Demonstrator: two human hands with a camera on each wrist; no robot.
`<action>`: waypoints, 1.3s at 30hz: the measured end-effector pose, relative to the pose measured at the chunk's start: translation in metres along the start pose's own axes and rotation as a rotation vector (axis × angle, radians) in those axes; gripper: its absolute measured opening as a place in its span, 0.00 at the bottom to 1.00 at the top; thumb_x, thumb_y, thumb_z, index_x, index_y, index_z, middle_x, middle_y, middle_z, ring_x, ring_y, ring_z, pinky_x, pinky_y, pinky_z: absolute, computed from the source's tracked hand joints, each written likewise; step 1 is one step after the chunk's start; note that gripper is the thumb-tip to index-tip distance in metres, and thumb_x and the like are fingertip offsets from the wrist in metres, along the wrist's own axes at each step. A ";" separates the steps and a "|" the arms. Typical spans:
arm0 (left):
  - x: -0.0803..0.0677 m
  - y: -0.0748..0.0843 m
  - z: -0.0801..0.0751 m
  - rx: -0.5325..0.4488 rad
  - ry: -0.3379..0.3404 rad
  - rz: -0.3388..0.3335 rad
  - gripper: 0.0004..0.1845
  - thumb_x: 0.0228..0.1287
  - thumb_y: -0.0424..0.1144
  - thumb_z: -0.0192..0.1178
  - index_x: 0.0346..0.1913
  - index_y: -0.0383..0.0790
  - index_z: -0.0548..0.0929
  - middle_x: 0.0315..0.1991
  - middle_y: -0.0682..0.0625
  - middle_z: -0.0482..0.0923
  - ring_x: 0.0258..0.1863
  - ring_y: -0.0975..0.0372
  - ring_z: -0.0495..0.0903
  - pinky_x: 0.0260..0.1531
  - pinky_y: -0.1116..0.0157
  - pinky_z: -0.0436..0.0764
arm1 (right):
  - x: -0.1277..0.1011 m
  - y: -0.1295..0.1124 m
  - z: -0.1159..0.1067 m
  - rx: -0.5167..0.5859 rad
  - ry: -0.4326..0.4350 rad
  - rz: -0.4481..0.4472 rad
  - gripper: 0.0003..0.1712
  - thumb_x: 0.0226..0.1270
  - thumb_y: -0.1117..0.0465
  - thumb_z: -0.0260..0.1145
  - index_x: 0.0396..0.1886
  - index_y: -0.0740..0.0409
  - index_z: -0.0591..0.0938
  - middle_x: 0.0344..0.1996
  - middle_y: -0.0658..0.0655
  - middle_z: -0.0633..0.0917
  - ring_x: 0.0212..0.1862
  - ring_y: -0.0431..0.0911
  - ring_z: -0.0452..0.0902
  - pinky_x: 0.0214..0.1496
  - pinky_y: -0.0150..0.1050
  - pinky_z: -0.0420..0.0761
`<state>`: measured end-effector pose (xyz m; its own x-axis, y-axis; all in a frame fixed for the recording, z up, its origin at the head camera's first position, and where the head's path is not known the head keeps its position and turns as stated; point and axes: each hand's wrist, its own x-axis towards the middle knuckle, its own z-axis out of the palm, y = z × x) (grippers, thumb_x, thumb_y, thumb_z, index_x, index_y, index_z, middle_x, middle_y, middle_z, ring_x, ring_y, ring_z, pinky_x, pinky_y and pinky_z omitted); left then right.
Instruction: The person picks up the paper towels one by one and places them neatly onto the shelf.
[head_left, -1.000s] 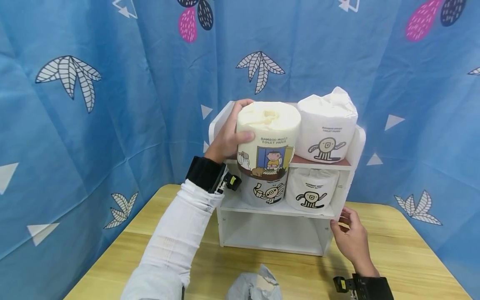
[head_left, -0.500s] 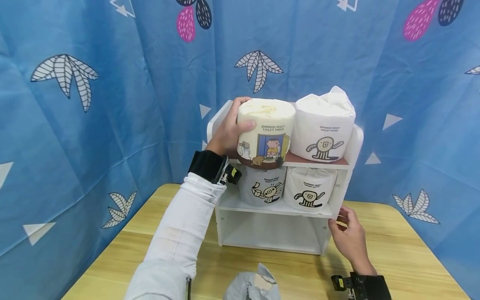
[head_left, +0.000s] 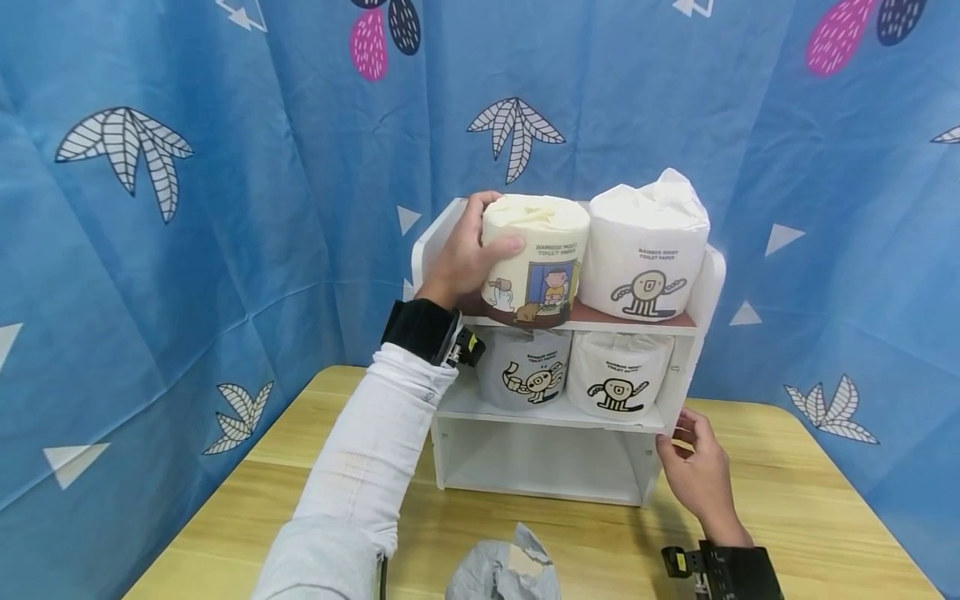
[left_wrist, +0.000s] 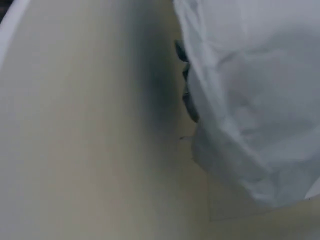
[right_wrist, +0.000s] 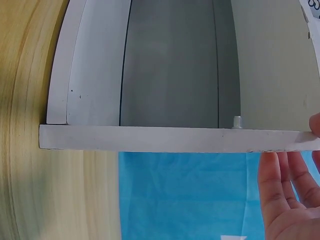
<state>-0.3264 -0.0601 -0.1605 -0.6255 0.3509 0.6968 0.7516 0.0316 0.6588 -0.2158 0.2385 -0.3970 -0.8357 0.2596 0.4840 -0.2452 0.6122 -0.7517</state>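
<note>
While the cream toilet paper roll (head_left: 534, 254) is gripped by the left hand (head_left: 467, 260) at the top shelf's (head_left: 637, 321) left end, beside three shelved rolls, release is judged outstanding; the rack (head_left: 693, 367) is steadied by the right hand (head_left: 697, 475), fingers relaxed.

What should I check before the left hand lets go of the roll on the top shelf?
1. Left hand grips the cream roll: ok.
2. Roll base fully on the top shelf: cannot tell; its front bottom edge seems to overhang the shelf lip.
3. Space beside the white roll: ok, the two stand side by side, close or touching.
4. Right hand steadies the rack at its lower right post: ok.
5. Two rolls on the middle shelf upright: ok.
6. Rack flat on the table: ok.
</note>
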 end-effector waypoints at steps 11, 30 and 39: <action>0.001 -0.006 0.003 0.091 0.057 -0.045 0.46 0.47 0.56 0.57 0.67 0.31 0.62 0.56 0.38 0.66 0.47 0.53 0.74 0.41 0.59 0.81 | -0.001 -0.002 -0.002 0.006 -0.020 0.002 0.25 0.70 0.63 0.58 0.63 0.67 0.67 0.53 0.68 0.76 0.52 0.60 0.76 0.45 0.25 0.76; -0.001 -0.004 0.007 0.164 0.065 -0.066 0.39 0.59 0.52 0.55 0.71 0.37 0.62 0.58 0.41 0.71 0.52 0.55 0.75 0.43 0.60 0.81 | -0.002 -0.002 -0.006 0.019 -0.021 0.005 0.25 0.70 0.64 0.58 0.64 0.69 0.67 0.53 0.69 0.76 0.51 0.61 0.76 0.41 0.13 0.66; -0.001 -0.002 0.009 0.227 0.074 -0.126 0.40 0.63 0.51 0.53 0.75 0.38 0.55 0.64 0.40 0.69 0.58 0.54 0.72 0.55 0.60 0.74 | -0.002 -0.002 -0.007 0.000 -0.013 -0.004 0.25 0.69 0.64 0.59 0.63 0.68 0.67 0.52 0.68 0.77 0.50 0.59 0.77 0.46 0.37 0.81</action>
<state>-0.3251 -0.0516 -0.1647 -0.7243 0.2615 0.6380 0.6895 0.2825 0.6670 -0.2104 0.2421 -0.3934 -0.8410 0.2470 0.4813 -0.2487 0.6135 -0.7495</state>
